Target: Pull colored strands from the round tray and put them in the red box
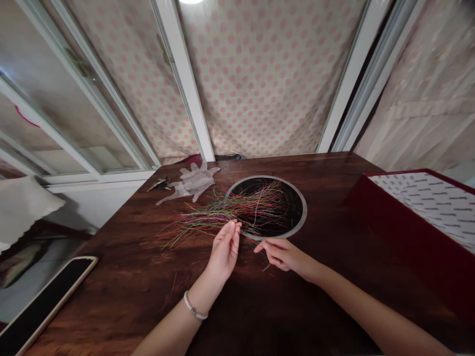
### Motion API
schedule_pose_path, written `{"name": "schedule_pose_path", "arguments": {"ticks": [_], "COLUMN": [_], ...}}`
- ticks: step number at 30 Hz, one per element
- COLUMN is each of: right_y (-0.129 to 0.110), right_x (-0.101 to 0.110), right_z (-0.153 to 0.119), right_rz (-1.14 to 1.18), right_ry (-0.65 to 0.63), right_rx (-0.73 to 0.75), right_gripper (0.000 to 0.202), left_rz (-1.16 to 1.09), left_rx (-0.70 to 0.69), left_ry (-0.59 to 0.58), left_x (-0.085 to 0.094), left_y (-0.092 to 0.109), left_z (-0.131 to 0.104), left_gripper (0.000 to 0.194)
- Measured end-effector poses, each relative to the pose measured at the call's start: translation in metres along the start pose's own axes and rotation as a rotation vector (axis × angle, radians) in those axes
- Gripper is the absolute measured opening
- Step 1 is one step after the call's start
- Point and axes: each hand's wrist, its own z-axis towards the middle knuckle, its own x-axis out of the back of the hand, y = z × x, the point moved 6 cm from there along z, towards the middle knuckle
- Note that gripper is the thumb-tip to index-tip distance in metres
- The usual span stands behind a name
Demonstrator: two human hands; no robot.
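A loose bundle of thin, many-coloured wires [215, 211] lies across the table and over a round black plate with a pale rim [303, 202]. At the bundle's near side, my left hand [224, 247] pinches what looks like a thin wire between thumb and fingertips, mostly hidden. My right hand [280, 254] is just below the plate's near rim, its index finger pointing left and its other fingers curled. Whether anything fine is between its fingers cannot be made out. A short pale wire piece [266, 267] shows just below those fingers.
Behind the bundle lie a clear plastic glove [196, 180] and keys [160, 184] on the dark wooden table [148, 296]. A red box with a white patterned lining [426, 202] stands right. A dark, pale-edged flat object [48, 301] is at the left edge.
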Motion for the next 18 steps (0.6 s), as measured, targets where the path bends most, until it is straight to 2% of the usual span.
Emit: {"name": "schedule_pose_path", "arguments": {"ticks": [3, 5, 14, 18], "right_y": [-0.009, -0.014, -0.012, -0.024], "right_x": [0.010, 0.014, 0.014, 0.009], "right_z": [-0.002, -0.004, -0.001, -0.008], "right_rz": [-0.304, -0.404, -0.522, -0.703], "right_ry": [0.138, 0.194, 0.183, 0.202], "right_rx": [0.130, 0.185, 0.220, 0.303], "right_gripper": [0.040, 0.038, 0.034, 0.033], "left_rz": [-0.021, -0.030, -0.032, -0.032], "left_rx": [-0.079, -0.120, -0.193, -0.206], "left_ry": [0.041, 0.057, 0.058, 0.051], "left_x": [0.001, 0.002, 0.012, 0.014], "left_y": [0.010, 0.016, 0.032, 0.035], "left_z": [0.003, 0.004, 0.009, 0.012], "left_gripper": [0.016, 0.017, 0.010, 0.008]}}
